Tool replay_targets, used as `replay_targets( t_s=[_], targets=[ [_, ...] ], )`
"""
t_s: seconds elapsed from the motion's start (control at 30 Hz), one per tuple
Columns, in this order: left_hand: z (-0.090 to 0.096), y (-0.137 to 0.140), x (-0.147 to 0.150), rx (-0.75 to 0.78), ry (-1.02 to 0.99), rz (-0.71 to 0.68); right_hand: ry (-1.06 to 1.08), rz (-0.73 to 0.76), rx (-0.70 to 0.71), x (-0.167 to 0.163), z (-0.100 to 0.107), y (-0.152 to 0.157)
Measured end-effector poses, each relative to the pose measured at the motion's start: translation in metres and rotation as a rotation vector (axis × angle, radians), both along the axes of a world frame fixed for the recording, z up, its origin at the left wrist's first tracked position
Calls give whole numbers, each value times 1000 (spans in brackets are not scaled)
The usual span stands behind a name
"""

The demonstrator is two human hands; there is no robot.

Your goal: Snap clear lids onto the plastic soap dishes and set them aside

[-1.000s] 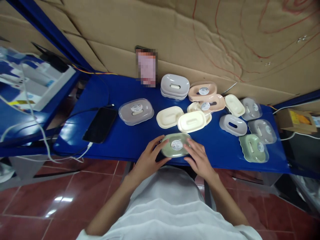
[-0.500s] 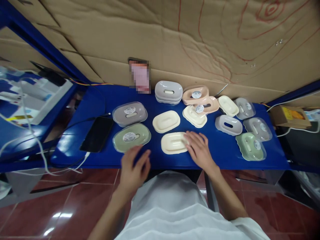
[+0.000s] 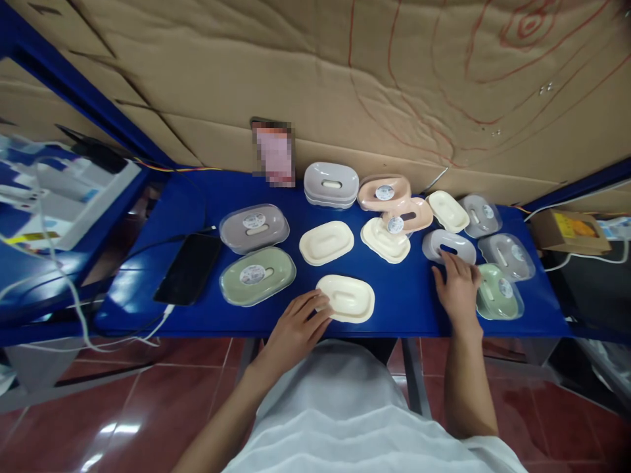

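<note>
Cream tray [image 3: 346, 298] lies low in the centre of the frame, near the front edge of the blue table [image 3: 404, 302], which runs across the middle. Phone [image 3: 188, 268] lies dark at centre left, with the green box [image 3: 257, 276] just right of it and the grey box [image 3: 254, 228] just above that. Left hand [image 3: 294, 328] rests at the tray's left rim, fingers loosely spread and touching it. Right hand [image 3: 458, 289], right of centre, lies flat with fingers spread, fingertips touching the grey lid [image 3: 447, 244]. Green lid [image 3: 499, 291] sits just right of that hand.
</note>
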State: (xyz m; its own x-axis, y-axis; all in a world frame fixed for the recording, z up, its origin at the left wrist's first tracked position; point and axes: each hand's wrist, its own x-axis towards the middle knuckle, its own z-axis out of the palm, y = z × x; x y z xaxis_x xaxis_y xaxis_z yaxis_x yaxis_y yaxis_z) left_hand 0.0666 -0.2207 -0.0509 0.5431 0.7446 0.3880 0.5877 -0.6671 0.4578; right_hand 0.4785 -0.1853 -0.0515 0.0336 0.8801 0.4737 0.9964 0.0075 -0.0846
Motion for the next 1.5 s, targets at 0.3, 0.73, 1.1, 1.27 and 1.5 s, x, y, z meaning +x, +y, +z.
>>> replay_targets(
  t_s=[0.3,0.73,1.1,1.27,1.5],
  targets=[
    [-3,9,16,57,16,83,210,511,-77,-125,19,-47],
    [-3,-6,-6,102,50,91,155,923,-306,-155,13,-30],
    [-8,-10,-18,83,-17,177,-225,438,-141,-46,33,83],
    [-9,-5,-10,65,-48,158,-210,498,-113,-50,36,67],
    [-6,1,-5,70,-86,111,-161,484,-72,-37,28,67]
  ],
)
